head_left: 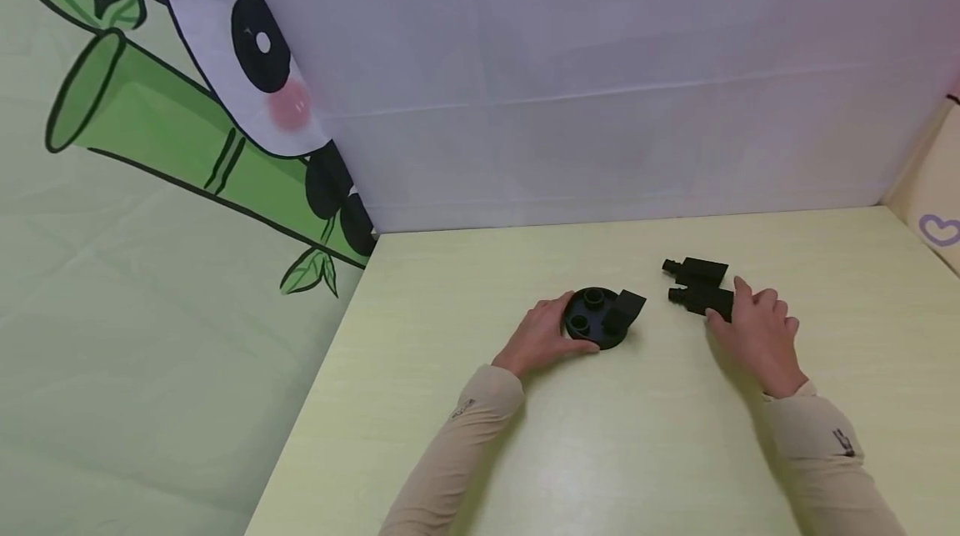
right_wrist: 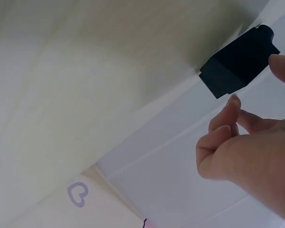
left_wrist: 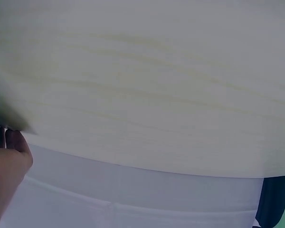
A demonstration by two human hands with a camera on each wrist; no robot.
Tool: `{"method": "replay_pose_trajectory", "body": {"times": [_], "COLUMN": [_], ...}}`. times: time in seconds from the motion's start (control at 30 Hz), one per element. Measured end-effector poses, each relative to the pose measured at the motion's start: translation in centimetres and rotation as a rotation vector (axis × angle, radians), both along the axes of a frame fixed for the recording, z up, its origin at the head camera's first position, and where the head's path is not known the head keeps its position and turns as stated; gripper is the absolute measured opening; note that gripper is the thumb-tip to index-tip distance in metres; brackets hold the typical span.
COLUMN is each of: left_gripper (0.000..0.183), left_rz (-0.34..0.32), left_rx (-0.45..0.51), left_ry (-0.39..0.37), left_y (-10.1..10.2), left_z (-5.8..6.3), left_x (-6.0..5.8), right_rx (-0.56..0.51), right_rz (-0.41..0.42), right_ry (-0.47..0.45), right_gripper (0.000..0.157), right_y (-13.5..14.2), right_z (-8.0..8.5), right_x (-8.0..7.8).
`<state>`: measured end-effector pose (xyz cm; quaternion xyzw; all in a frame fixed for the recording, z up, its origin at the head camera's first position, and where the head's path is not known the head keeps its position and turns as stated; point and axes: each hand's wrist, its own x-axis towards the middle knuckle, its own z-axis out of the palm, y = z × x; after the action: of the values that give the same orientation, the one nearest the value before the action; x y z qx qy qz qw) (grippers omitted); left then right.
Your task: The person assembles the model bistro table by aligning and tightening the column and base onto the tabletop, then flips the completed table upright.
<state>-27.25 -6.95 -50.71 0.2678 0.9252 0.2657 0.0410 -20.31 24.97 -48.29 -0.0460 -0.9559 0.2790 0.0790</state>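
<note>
My left hand (head_left: 542,338) grips a round black base (head_left: 592,344) on the table, fingers at its far left edge and thumb along its near edge. Two round sockets show on top of the base, and a black angular piece (head_left: 626,309) stands tilted at its right side. My right hand (head_left: 759,338) pinches the near black block (head_left: 701,299) by its right end, thumb and forefinger at either side. That block has a narrow stepped end pointing left. A similar black block (head_left: 703,271) lies just behind it. In the left wrist view, my left hand's work is mostly out of frame.
The pale wood-grain table (head_left: 465,453) ends at the back against a white cloth (head_left: 600,144) with a printed panda. Green printed cloth (head_left: 150,353) hangs at the left. A pale panel (head_left: 937,177) with a purple heart borders the right side.
</note>
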Motion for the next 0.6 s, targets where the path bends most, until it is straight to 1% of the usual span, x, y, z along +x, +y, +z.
{"method": "replay_pose_trajectory", "body": {"times": [0.13, 0.27, 0.4, 0.5, 0.6], "left_gripper": [0.092, 0.092, 0.092, 0.092, 0.093], "left_rz": [0.010, 0.011, 0.004, 0.007, 0.013], "left_rx": [-0.009, -0.017, -0.017, -0.019, -0.023], "left_ry": [-0.013, -0.016, -0.011, -0.012, -0.011], "left_y": [0.0, 0.0, 0.1, 0.1, 0.1], "left_z": [0.1, 0.1, 0.2, 0.3, 0.3], "left_x": [0.0, 0.0, 0.0, 0.1, 0.1], "right_rx": [0.019, 0.043, 0.047, 0.011, -0.034], "right_rz": [0.031, 0.056, 0.069, 0.067, 0.076], "right_ry": [-0.048, -0.027, 0.041, 0.114, 0.176], "right_gripper": [0.061, 0.056, 0.055, 0.053, 0.051], "right_y": [1.0, 1.3, 1.0, 0.5, -0.2], "right_z": [-0.1, -0.1, 0.0, 0.5, 1.3], "right_x": [-0.3, -0.3, -0.4, -0.7, -1.3]}}
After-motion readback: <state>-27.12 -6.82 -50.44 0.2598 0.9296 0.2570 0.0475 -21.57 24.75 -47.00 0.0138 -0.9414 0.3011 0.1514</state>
